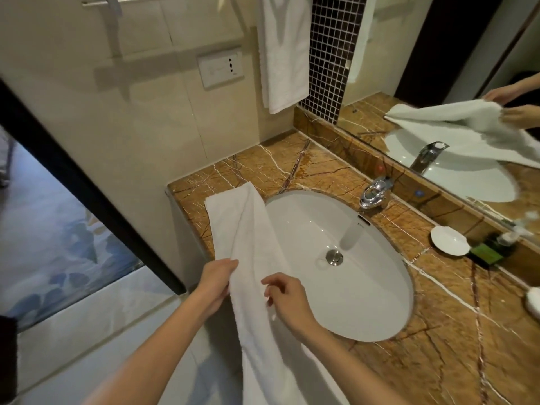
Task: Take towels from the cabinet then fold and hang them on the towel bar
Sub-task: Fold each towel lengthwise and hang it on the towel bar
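Towel [251, 252] in a long strip across the counter edge, both hands on it

Upper left of frame: towel bar [96, 2] on the wall, its left stretch bare. Likely the spot meant for this piece.

Lower centre-left: left hand [216, 283] comes in from the left, its fingers [230, 266] curled over the towel's left edge and gripping it.

Centre: the towel runs from the counter [306, 165], left of the sink [365, 258], down past the front edge and out of the bottom of the frame. It looks already doubled lengthwise. The far end rests on the stone, probably to take the weight and keep the strip straight while its edges are lined up.

Just right of it: right hand [287, 299], fingers bent and pinching the towel's right edge. The cloth lies between the two hands, one edge in each grip.

Top centre: a second towel [285, 54] already hangs folded.

Right: the mirror [438, 54] shows both hands holding the cloth.
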{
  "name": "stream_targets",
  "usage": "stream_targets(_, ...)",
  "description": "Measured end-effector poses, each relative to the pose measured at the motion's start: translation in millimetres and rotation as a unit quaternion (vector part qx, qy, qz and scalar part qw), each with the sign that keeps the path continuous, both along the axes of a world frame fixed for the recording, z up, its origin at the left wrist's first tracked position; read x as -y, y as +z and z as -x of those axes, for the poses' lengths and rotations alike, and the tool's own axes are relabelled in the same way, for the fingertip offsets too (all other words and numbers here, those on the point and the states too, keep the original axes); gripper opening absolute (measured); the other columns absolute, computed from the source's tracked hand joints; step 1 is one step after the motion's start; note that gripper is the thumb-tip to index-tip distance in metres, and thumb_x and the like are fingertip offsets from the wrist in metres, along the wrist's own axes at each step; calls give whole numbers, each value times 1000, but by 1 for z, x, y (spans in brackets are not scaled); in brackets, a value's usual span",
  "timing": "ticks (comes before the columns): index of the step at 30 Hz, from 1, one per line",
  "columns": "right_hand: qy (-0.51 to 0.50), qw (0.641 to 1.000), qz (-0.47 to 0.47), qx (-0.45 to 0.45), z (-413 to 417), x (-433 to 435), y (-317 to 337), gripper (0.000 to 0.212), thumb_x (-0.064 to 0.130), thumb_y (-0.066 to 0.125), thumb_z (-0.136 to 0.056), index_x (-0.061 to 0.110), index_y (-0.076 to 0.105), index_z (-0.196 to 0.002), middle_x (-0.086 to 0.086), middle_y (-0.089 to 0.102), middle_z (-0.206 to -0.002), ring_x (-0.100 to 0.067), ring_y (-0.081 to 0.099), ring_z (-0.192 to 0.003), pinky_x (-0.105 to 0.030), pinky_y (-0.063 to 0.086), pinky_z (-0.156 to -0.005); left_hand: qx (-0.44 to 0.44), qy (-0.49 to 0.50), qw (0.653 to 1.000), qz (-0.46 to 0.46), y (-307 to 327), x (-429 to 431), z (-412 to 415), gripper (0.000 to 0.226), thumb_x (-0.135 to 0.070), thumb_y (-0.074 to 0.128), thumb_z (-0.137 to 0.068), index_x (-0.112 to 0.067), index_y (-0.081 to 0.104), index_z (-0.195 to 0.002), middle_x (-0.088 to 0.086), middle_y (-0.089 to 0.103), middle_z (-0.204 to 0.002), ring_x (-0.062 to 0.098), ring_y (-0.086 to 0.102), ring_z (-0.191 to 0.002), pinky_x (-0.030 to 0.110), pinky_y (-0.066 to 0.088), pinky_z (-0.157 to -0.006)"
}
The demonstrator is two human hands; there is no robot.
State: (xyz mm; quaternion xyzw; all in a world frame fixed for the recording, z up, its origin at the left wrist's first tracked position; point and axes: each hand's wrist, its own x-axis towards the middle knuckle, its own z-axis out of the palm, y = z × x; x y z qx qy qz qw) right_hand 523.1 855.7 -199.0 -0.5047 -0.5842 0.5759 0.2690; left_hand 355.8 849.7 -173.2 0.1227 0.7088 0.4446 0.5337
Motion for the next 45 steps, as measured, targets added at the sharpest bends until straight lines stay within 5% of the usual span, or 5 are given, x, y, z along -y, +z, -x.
stream_targets(12, 100, 983, 141, 59, 57, -20, -22, 26, 28, 45, -98, 14, 63, -110, -4, 64, -110, -9, 60, -86, -29, 51, -82, 160, 105, 973, -126, 49, 27, 51, 28, -5, 39, -89, 4, 57, -108, 19, 66, -99, 32, 61, -94, 45, 45, -91)
stream_targets(18, 60, 939, 277, -194, 85, -22, 11, 36, 40, 33, -102, 17, 59, -112, -1, 65, -111, -17, 64, -100, -32, 51, -84, 155, 105, 968, -167, 77, 45, 86, 28, -13, 36, -88, 1, 58, -100, 15, 67, -84, 25, 65, -73, 31, 54, -62)
stream_targets(23, 79, 851, 384, -350, 109, -34, 41, 63, 55, 42, -95, 15, 41, -143, -12, 48, -143, -35, 46, -131, -50, 31, -113, 101, 104, 971, -189, 91, 56, 105, 30, -20, 44, -95, -2, 62, -111, 17, 66, -98, 27, 62, -90, 39, 48, -79)
stream_targets(35, 242, 946, 187, -108, 135, -47, 130, 41, 53, 45, -94, 24, 66, -114, 3, 68, -115, -19, 62, -108, -38, 47, -97, 57, 146, 959, -235, 134, 66, 123, 23, -23, 51, -94, -8, 67, -100, 12, 74, -94, 24, 66, -93, 37, 50, -80)
stream_targets(45, 239, 945, 177, -133, 134, -57, 171, 33, 35, 50, -97, 14, 66, -118, -2, 72, -110, -20, 67, -105, -34, 49, -96, 44, 142, 952, -268, 176, 58, 142, 38, -26, 50, -95, -9, 78, -76, 13, 74, -93, 22, 71, -84, 36, 49, -80)
